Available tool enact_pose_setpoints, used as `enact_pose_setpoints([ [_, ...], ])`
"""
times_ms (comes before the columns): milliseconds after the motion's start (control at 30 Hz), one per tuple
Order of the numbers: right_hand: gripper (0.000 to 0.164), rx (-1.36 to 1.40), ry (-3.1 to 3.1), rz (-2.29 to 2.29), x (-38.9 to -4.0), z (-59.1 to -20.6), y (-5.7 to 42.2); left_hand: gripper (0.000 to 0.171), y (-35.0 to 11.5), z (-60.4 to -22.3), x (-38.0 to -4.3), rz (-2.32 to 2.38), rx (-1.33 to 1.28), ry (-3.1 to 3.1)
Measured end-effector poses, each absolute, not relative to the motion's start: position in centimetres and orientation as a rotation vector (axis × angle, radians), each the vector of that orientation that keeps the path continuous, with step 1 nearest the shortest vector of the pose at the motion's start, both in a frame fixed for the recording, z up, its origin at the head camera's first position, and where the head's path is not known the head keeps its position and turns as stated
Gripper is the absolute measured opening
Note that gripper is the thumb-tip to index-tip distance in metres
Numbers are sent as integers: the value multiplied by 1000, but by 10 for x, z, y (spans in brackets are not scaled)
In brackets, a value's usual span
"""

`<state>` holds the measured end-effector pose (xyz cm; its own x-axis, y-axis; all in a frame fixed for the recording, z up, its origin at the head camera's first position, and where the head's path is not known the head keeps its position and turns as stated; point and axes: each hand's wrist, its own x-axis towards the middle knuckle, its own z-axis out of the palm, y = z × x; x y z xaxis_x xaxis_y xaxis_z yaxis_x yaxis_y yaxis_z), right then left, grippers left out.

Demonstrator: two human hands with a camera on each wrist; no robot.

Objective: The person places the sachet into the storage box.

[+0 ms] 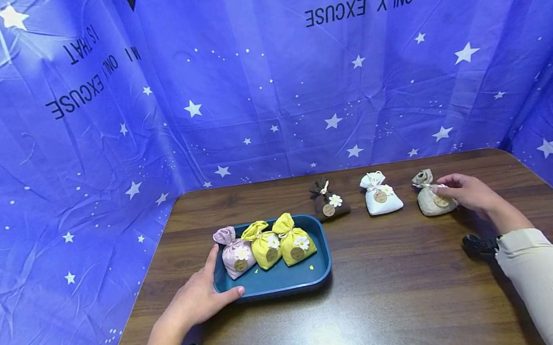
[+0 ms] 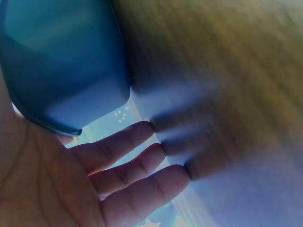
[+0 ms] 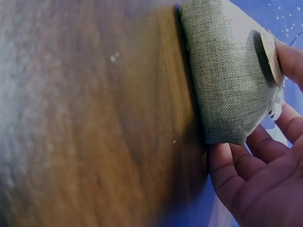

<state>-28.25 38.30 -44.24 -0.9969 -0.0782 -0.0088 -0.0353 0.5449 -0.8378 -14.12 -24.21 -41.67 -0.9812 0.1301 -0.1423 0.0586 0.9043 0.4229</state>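
Note:
My left hand [image 1: 195, 296] rests at the left end of a blue tray [image 1: 289, 290], thumb over its front rim and index finger along its left side. In the left wrist view the other fingers [image 2: 142, 194] stretch out beside the tray wall. Inside the tray lie a pale purple sachet [image 1: 232, 258] and two yellow sachets [image 1: 264, 255], [image 1: 294, 245]. My right hand [image 1: 473, 197] holds a beige linen sachet [image 1: 431, 203] at the right of the table. In the right wrist view, the thumb is against its round tag [image 3: 271, 56] and the fingers are around its side.
A white sachet [image 1: 380, 201] and a dark brown sachet [image 1: 327, 203] lie in a row left of the beige one, the brown one close to the tray's back right corner. Blue star-printed curtains [image 1: 270, 111] hang behind the wooden table [image 1: 395, 295] and at both sides.

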Motion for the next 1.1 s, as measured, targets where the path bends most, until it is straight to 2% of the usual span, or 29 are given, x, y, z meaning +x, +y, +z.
enact_pose_setpoints([
  [567, 37, -194, 2687, -1495, -282, -440, 379, 119, -242, -416, -140, 644, 148, 2909],
  [967, 0, -149, 2683, -1599, -279, -444, 381, 119, -242, -414, -140, 647, 153, 2912],
  [1100, 6, -144, 2669, -1623, -278, -443, 378, 118, -241, -415, -141, 647, 157, 2912],
])
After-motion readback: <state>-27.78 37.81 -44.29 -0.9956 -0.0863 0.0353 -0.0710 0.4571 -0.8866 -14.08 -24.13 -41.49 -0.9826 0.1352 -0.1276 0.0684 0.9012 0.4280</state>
